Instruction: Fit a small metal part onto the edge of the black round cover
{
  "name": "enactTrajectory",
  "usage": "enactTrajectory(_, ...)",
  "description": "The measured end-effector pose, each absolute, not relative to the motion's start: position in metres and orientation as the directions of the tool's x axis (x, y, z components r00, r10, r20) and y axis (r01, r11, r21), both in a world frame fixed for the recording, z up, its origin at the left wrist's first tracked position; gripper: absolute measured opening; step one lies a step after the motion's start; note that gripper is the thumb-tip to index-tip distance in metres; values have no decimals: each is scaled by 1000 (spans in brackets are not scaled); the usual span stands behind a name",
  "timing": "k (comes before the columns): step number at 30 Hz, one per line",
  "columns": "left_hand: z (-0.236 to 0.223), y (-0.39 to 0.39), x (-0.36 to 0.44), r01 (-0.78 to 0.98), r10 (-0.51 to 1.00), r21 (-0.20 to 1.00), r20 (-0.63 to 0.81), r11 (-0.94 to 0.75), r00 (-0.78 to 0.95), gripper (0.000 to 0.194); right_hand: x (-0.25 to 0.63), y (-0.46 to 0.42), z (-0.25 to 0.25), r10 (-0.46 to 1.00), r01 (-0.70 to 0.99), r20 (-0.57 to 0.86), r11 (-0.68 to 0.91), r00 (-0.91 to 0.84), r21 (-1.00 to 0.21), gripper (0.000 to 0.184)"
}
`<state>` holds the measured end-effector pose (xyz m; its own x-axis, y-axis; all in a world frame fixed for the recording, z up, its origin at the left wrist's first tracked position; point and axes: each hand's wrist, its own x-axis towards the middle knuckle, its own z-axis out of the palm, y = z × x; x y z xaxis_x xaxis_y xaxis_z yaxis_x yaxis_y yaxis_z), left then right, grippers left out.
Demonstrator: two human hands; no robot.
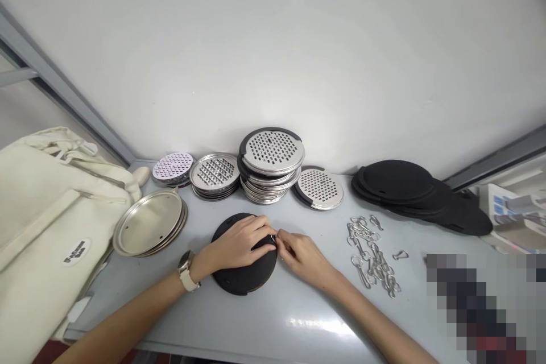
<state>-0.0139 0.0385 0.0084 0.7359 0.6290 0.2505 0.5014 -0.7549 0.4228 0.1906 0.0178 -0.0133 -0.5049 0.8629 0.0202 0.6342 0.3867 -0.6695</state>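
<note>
Grey tabletop point(222, 327): left hand point(245, 243) clamped over black disc point(245, 280), right hand point(303, 259) pinching at rim point(274, 260).

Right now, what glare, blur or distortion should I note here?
Head view: glare streaks the table near its front edge; head view: coarse pixelation masks the lower right; head view: the bag label looks soft; head view: the small metal piece at the right hand's fingers is hard to make out.

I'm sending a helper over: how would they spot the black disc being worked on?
On the grey table, find the stacked metal discs by the wall. The black disc lies in front, under the left hand; the other black discs are piled at the right, untouched.
</note>
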Motion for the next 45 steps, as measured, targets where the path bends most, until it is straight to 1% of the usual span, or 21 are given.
enactTrajectory(10, 8, 39, -15, 488, 612, 428, 219, -760, 760, 23, 197, 23, -6, 820, 585, -53, 360, -570, -727, 24)
enactTrajectory(22, 9, 38, -15, 461, 597, 468, 196, -754, 778, 21, 200, 26, -4, 790, 557, -68, 365, -610, -746, 22)
enactTrajectory(27, 9, 38, -14, 442, 588, 474, 220, -761, 778, 20, 200, 26, -2, 793, 549, -84, 337, -604, -765, 22)
enactTrajectory(31, 9, 37, -14, 458, 594, 466, 198, -757, 780, 20, 200, 26, -1, 801, 546, -100, 304, -590, -781, 20)
enactTrajectory(36, 9, 36, -13, 446, 573, 445, 203, -776, 794, 21, 202, 25, 1, 784, 500, -124, 257, -608, -827, 20)
enactTrajectory(41, 8, 37, -13, 454, 575, 413, 235, -789, 784, 20, 200, 23, -2, 816, 517, -109, 250, -568, -819, 21)
enactTrajectory(45, 10, 35, -12, 480, 592, 390, 248, -786, 767, 20, 192, 20, -10, 866, 559, -71, 255, -496, -789, 23)
